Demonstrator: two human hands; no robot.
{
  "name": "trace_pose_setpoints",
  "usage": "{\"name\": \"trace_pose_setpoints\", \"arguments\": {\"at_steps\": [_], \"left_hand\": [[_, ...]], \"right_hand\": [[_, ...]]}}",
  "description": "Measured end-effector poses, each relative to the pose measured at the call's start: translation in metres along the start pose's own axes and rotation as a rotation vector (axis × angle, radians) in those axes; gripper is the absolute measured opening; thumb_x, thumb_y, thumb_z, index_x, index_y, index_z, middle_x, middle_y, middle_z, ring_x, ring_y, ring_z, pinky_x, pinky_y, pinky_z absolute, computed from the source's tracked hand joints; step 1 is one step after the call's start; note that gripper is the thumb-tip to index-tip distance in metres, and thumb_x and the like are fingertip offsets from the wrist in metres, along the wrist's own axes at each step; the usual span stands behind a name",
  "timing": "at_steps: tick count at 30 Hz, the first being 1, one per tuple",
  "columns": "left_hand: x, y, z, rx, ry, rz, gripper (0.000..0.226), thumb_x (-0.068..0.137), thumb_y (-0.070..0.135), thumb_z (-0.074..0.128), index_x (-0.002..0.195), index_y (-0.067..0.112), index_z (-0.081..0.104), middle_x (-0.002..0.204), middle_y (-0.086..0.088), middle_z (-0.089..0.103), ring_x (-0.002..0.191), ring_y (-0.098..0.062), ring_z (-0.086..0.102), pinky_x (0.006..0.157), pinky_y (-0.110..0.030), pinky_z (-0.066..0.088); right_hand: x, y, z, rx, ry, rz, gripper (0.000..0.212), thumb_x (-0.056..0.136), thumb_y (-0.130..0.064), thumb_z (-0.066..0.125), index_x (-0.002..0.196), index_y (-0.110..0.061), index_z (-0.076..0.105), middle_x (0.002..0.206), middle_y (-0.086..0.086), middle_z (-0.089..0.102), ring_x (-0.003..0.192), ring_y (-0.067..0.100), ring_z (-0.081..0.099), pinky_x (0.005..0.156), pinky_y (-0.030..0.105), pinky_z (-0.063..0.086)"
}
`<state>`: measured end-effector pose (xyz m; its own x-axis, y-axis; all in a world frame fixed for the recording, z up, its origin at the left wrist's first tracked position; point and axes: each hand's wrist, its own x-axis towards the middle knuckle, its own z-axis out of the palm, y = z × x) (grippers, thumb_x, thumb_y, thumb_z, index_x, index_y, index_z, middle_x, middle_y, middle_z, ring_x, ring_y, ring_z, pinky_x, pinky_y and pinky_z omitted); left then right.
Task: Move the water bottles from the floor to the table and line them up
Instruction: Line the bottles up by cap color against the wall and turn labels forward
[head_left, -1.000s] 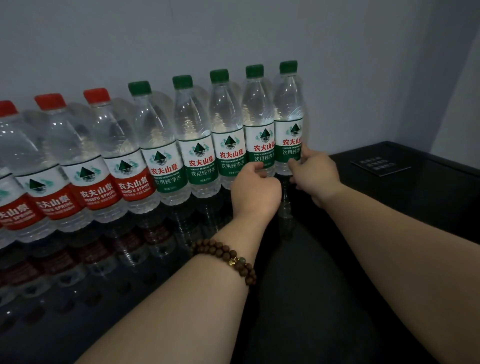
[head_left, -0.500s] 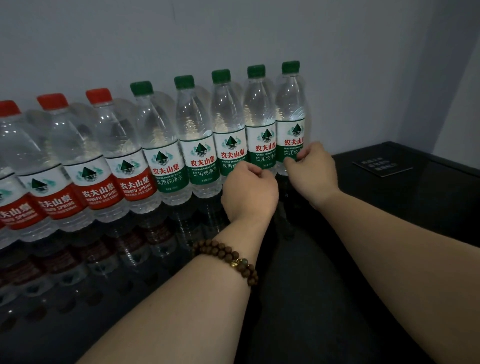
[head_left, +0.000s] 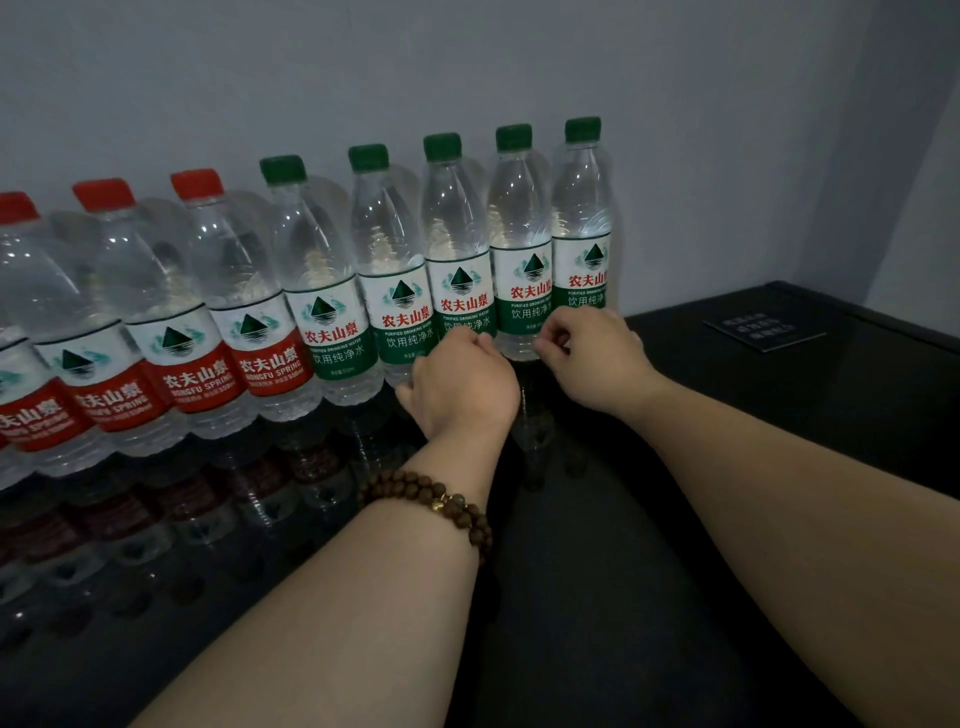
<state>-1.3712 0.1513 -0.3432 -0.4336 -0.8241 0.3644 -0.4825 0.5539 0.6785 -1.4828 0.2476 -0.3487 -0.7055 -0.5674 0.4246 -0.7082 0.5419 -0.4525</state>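
Head camera looks down at a long row of clear plastic water bottles (head_left: 311, 270) on a shiny black table (head_left: 727, 426). They stand up straight, side by side, right against a grey wall (head_left: 467, 62). The red-capped bottles (head_left: 202, 291) with red labels are on the left. The five green-capped bottles (head_left: 384, 249) with green labels are on the right. The table top shows their shapes like a mirror.

Both bare arms reach out to the green end of the row. The left hand (head_left: 462, 387) has its fingers curled round the low part of the middle green-capped bottle (head_left: 454, 234). A brown bead bracelet (head_left: 431, 501) sits on that wrist. The right hand (head_left: 595, 358) is curled in front of the foot of the last green-capped bottle (head_left: 582, 208), at the end of the row. Its fingertips (head_left: 550, 345) are just beside the fourth green-capped bottle (head_left: 519, 234). I cannot tell if this hand grips a bottle or only touches one. The two hands are close together but do not touch. A small dark sign (head_left: 763, 330) lies flat on the table, off to the right.
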Motion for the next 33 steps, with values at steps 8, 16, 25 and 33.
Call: {"name": "trace_pose_setpoints", "arguments": {"at_steps": [8, 16, 25, 33], "left_hand": [[0.006, -0.004, 0.005, -0.07, -0.008, -0.029, 0.025, 0.104, 0.039, 0.048, 0.084, 0.03, 0.059, 0.085, 0.008, 0.063, 0.098, -0.023, 0.058, 0.087, -0.037, 0.024], [0.009, -0.004, 0.008, -0.087, 0.004, -0.048, 0.025, 0.102, 0.039, 0.048, 0.083, 0.03, 0.061, 0.081, 0.01, 0.062, 0.09, -0.02, 0.055, 0.087, -0.037, 0.024], [0.006, -0.006, -0.032, -0.778, -0.001, -0.447, 0.031, 0.088, 0.025, 0.062, 0.06, 0.017, 0.052, 0.049, 0.008, 0.049, 0.046, -0.012, 0.046, 0.044, -0.025, 0.04], [-0.013, -0.083, -0.122, -0.014, -0.197, 0.125, 0.039, 0.09, 0.025, 0.058, 0.055, 0.01, 0.056, 0.053, -0.002, 0.058, 0.057, -0.02, 0.057, 0.05, -0.028, 0.038]], "right_hand": [[0.003, 0.005, 0.003, 0.028, -0.012, 0.005, 0.009, 0.098, -0.044, 0.059, 0.096, -0.035, 0.061, 0.102, -0.009, 0.057, 0.106, 0.019, 0.05, 0.092, 0.049, 0.048], [0.002, 0.004, 0.001, 0.061, -0.001, -0.001, 0.008, 0.096, -0.04, 0.062, 0.093, -0.033, 0.063, 0.097, -0.009, 0.061, 0.101, 0.019, 0.056, 0.091, 0.051, 0.052], [-0.016, -0.015, -0.004, -0.061, -0.007, -0.235, 0.031, 0.088, -0.044, 0.065, 0.067, -0.023, 0.054, 0.066, -0.008, 0.056, 0.062, 0.009, 0.053, 0.057, 0.032, 0.043], [-0.044, -0.079, -0.003, -0.392, -0.133, -0.289, 0.043, 0.101, -0.053, 0.049, 0.071, -0.022, 0.05, 0.074, -0.001, 0.056, 0.078, 0.029, 0.065, 0.063, 0.035, 0.045]]}}
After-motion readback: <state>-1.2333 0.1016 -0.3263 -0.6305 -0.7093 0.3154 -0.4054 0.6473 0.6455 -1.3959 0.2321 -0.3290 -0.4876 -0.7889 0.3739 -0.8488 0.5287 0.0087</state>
